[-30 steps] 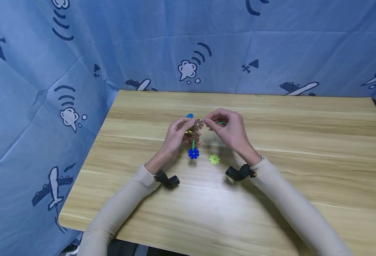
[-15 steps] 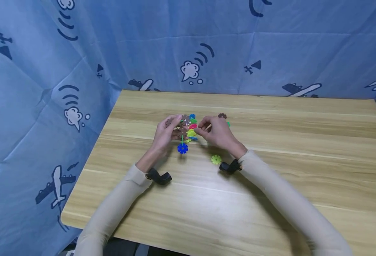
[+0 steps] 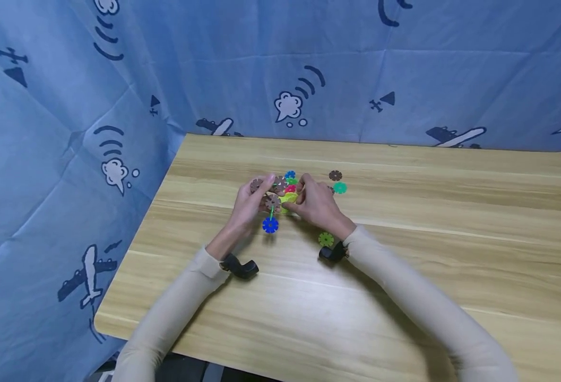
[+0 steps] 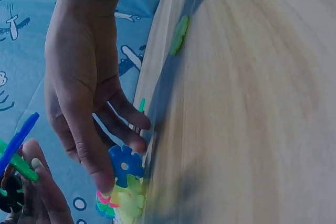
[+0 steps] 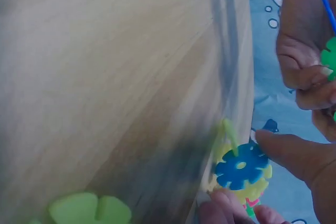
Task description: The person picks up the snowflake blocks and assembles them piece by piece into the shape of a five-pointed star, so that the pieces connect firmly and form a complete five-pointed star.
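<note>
In the head view my left hand [image 3: 248,206] holds a joined piece of brown notched plastic discs [image 3: 273,202], with a green disc seen edge-on and a dark blue disc [image 3: 270,225] hanging below. Close on its right, my right hand [image 3: 319,204] bends over a cluster of yellow discs [image 3: 288,198] joined with pink, green and blue ones. The right wrist view shows its thumb and fingertips at opposite edges of the cluster, around a blue disc [image 5: 239,167]. Some fingertips are hidden there. In the left wrist view the right thumb touches the cluster beside the blue disc [image 4: 126,163].
A lime green disc [image 3: 326,239] lies near the right wrist. Behind the right hand lie a brown disc [image 3: 335,175] and a teal disc [image 3: 339,188], with another brown one partly hidden. A blue printed curtain [image 3: 337,101] borders the wooden table [image 3: 428,223].
My left hand has moved left with the brown disc piece, uncovering the bright cluster. My right hand has come left and down from the loose discs onto that cluster.
</note>
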`<action>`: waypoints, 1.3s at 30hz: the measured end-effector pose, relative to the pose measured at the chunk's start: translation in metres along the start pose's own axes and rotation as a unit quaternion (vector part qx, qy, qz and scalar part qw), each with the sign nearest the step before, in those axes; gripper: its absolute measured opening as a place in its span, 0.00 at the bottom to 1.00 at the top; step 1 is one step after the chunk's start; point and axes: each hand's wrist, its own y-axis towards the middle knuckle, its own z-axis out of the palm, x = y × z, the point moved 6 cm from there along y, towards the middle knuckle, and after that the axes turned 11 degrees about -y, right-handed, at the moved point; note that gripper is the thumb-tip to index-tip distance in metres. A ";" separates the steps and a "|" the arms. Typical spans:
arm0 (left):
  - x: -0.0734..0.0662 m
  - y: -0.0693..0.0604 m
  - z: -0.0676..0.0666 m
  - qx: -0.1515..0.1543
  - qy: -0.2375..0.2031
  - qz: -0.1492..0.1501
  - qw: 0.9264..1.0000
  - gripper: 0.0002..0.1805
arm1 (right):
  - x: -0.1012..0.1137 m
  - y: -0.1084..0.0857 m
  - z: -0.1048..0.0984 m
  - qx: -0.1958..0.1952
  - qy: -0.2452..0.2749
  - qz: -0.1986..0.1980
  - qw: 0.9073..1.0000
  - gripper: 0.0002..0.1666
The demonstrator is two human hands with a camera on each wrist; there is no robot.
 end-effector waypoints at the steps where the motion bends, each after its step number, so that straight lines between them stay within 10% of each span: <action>1: 0.001 0.000 0.001 -0.001 0.000 -0.002 1.000 0.18 | -0.001 -0.001 0.000 0.004 0.010 0.001 1.000 0.30; 17: 0.003 -0.003 0.009 0.028 0.011 0.010 1.000 0.30 | -0.011 -0.021 -0.007 0.033 -0.022 -0.055 0.998 0.25; 32: 0.008 -0.008 0.023 0.080 0.062 0.023 0.995 0.14 | -0.053 -0.036 -0.046 -0.009 0.153 0.063 0.986 0.29; 39: 0.009 -0.009 0.032 0.101 0.113 0.029 0.988 0.14 | -0.055 -0.045 -0.052 -0.017 0.246 0.038 0.968 0.24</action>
